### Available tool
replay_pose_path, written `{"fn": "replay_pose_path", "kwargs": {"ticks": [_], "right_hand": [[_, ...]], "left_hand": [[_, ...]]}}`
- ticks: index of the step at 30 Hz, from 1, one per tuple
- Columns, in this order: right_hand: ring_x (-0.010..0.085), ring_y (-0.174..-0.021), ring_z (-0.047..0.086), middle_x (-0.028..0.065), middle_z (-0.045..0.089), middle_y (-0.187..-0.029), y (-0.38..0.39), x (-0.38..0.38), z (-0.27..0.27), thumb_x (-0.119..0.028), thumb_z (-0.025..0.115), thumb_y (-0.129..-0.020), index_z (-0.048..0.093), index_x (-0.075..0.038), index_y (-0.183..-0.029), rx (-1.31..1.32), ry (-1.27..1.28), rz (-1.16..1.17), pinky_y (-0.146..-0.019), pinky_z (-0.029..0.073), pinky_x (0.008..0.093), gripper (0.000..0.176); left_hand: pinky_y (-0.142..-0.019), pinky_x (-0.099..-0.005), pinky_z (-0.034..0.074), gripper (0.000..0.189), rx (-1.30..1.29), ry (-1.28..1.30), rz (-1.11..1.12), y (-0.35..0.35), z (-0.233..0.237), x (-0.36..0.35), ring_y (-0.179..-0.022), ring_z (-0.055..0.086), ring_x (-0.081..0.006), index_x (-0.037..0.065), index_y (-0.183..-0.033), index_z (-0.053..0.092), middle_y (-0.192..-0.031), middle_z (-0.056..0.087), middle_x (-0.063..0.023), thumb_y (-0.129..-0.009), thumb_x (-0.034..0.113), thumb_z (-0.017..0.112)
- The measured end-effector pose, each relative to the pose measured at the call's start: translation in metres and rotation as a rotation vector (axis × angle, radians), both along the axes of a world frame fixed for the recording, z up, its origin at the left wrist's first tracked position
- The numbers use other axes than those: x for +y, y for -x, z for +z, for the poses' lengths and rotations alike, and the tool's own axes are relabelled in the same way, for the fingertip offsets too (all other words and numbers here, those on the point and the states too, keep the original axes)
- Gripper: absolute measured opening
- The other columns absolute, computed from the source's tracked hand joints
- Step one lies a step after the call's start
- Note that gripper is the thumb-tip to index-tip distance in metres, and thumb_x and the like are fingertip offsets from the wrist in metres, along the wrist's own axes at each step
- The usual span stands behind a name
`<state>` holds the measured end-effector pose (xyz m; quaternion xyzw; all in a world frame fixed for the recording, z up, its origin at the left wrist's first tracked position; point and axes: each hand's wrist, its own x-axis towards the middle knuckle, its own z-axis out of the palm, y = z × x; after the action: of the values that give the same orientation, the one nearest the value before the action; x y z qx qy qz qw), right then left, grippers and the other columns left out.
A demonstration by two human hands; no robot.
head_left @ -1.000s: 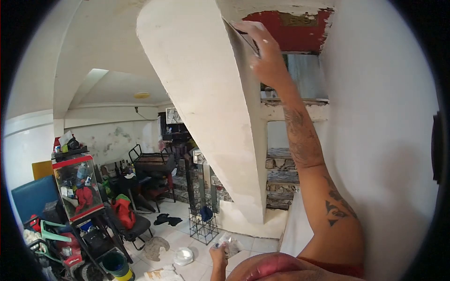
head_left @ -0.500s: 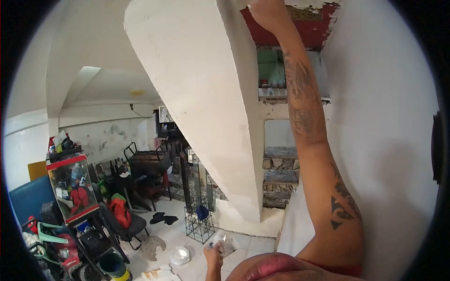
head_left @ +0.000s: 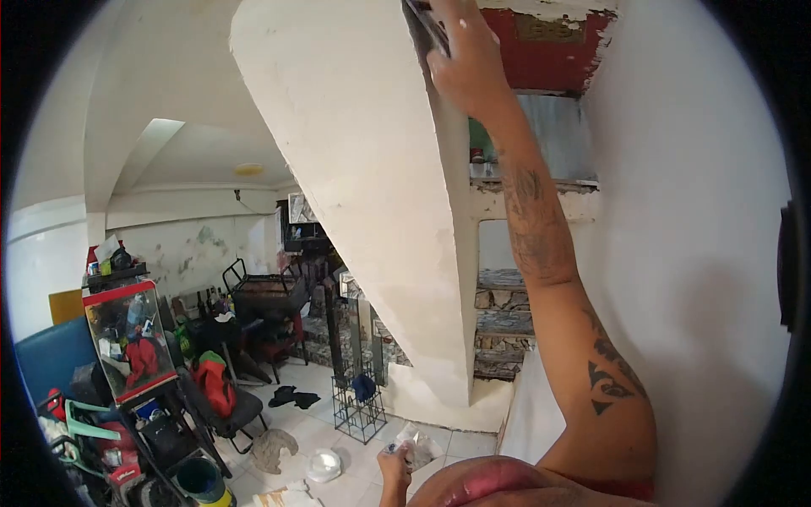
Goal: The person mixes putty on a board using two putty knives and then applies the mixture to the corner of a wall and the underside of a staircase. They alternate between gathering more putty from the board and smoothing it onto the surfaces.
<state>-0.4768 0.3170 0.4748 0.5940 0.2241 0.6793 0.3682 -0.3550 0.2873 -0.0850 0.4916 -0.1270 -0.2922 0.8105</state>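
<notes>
Raised high, my right hand (head_left: 470,68) is closed around a flat putty knife (head_left: 429,29), whose blade lies along the edge of the white sloping beam (head_left: 355,169). The knife's far end is cut off by the top of the view. Low in the view, my left hand (head_left: 394,465) is closed on a plastic bag (head_left: 418,445) with pale contents. A round white lid or dish (head_left: 324,465) lies on the tiled floor left of this hand.
A wire rack (head_left: 359,410) stands on the floor below the beam. At the left are a red-framed glass tank (head_left: 133,338), a chair (head_left: 241,410), a bucket (head_left: 201,482) and piled furniture. A white wall (head_left: 701,211) rises at the right.
My right hand has moved down and left along the beam's edge, and the putty knife now shows. My left hand and the bag have shifted slightly right.
</notes>
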Motion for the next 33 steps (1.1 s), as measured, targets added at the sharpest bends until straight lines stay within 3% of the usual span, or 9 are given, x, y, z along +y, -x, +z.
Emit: {"fn": "replay_pose_path", "kwargs": {"ticks": [8, 14, 21, 23, 25, 27, 28, 30, 33], "right_hand": [[0.0312, -0.108, 0.048, 0.0139, 0.049, -0.114, 0.001, -0.02, -0.042, 0.014, 0.041, -0.06, 0.049, -0.006, -0.118, 0.048, -0.011, 0.049, -0.095, 0.038, 0.0355, 0.062], [0.0321, -0.103, 0.049, 0.0113, 0.052, -0.11, 0.0, -0.059, -0.063, 0.004, 0.059, -0.072, 0.05, -0.015, -0.12, 0.086, -0.016, 0.097, -0.087, 0.041, 0.0402, 0.052], [0.028, -0.11, 0.049, 0.0137, 0.051, -0.119, 0.04, -0.086, -0.144, 0.008, 0.055, -0.067, 0.044, -0.002, -0.124, 0.204, -0.172, 0.085, -0.095, 0.037, 0.039, 0.059], [0.0271, -0.111, 0.049, 0.0138, 0.051, -0.119, 0.026, -0.106, -0.208, 0.008, 0.055, -0.066, 0.044, -0.001, -0.124, 0.347, -0.361, 0.354, -0.096, 0.036, 0.0387, 0.06], [0.0263, -0.112, 0.048, 0.0138, 0.051, -0.12, -0.003, -0.128, -0.294, 0.008, 0.055, -0.064, 0.043, 0.0, -0.124, 0.548, -0.693, 0.718, -0.097, 0.036, 0.0384, 0.062], [0.0255, -0.113, 0.048, 0.0139, 0.051, -0.12, -0.035, -0.134, -0.383, 0.008, 0.055, -0.063, 0.043, 0.002, -0.124, 0.698, -1.142, 1.062, -0.098, 0.035, 0.0381, 0.063], [0.0251, -0.113, 0.048, 0.0139, 0.051, -0.12, -0.05, -0.139, -0.425, 0.008, 0.055, -0.062, 0.042, 0.003, -0.124, 0.758, -1.375, 1.176, -0.098, 0.035, 0.038, 0.064], [0.0237, -0.116, 0.046, 0.0134, 0.052, -0.118, -0.074, -0.138, -0.487, 0.008, 0.057, -0.056, 0.042, 0.003, -0.124, 0.861, -1.788, 1.304, -0.101, 0.033, 0.0356, 0.07], [0.0237, -0.116, 0.044, 0.0135, 0.048, -0.122, -0.086, -0.139, -0.52, 0.011, 0.05, -0.057, 0.043, 0.003, -0.122, 1.216, -1.828, 1.111, -0.1, 0.034, 0.033, 0.065]], "left_hand": [[-0.048, -0.0275, 0.044, 0.004, -0.012, 0.033, -0.003, 0.007, 0.002, 0.0, -0.058, 0.057, -0.0162, -0.006, -0.079, 0.057, -0.07, 0.058, -0.0066, -0.075, -0.006, 0.056], [-0.049, -0.028, 0.044, 0.007, -0.02, -0.025, -0.062, 0.007, -0.001, 0.0, -0.058, 0.057, -0.0165, -0.007, -0.083, 0.057, -0.073, 0.058, -0.007, -0.076, -0.006, 0.056], [-0.052, -0.0284, 0.044, 0.013, -0.026, 0.148, -0.049, -0.015, -0.039, -0.012, -0.06, 0.055, -0.0166, -0.005, -0.089, 0.057, -0.075, 0.058, -0.0078, -0.077, -0.002, 0.057], [-0.057, -0.0273, 0.044, 0.017, -0.41, -0.198, 0.126, -0.029, -0.02, 0.008, -0.065, 0.054, -0.0154, -0.005, -0.09, 0.057, -0.076, 0.058, -0.0073, -0.079, 0.008, 0.06], [-0.055, -0.0262, 0.042, 0.015, -0.417, -0.172, 0.103, -0.033, 0.014, 0.038, -0.063, 0.052, -0.0127, -0.003, -0.09, 0.058, -0.073, 0.057, -0.0047, -0.079, 0.008, 0.061], [-0.046, -0.0221, 0.037, 0.01, 0.143, 0.213, 0.156, -0.044, 0.029, 0.044, -0.058, 0.051, -0.0094, 0.0, -0.088, 0.059, -0.072, 0.057, -0.0038, -0.079, 0.003, 0.06], [-0.046, -0.0217, 0.038, 0.01, 0.07, 0.01, 0.11, -0.054, 0.024, 0.056, -0.058, 0.052, -0.0099, 0.0, -0.087, 0.059, -0.072, 0.057, -0.0038, -0.079, 0.004, 0.061], [-0.047, -0.0236, 0.039, 0.014, 0.065, 0.161, 0.184, -0.055, 0.045, 0.062, -0.058, 0.051, -0.0098, 0.001, -0.085, 0.058, -0.072, 0.057, -0.0041, -0.078, 0.01, 0.065], [-0.048, -0.0242, 0.041, 0.014, 0.108, 0.13, 0.199, -0.068, 0.025, 0.051, -0.06, 0.054, -0.0097, -0.001, -0.086, 0.058, -0.074, 0.059, -0.0031, -0.079, 0.009, 0.064]]}}
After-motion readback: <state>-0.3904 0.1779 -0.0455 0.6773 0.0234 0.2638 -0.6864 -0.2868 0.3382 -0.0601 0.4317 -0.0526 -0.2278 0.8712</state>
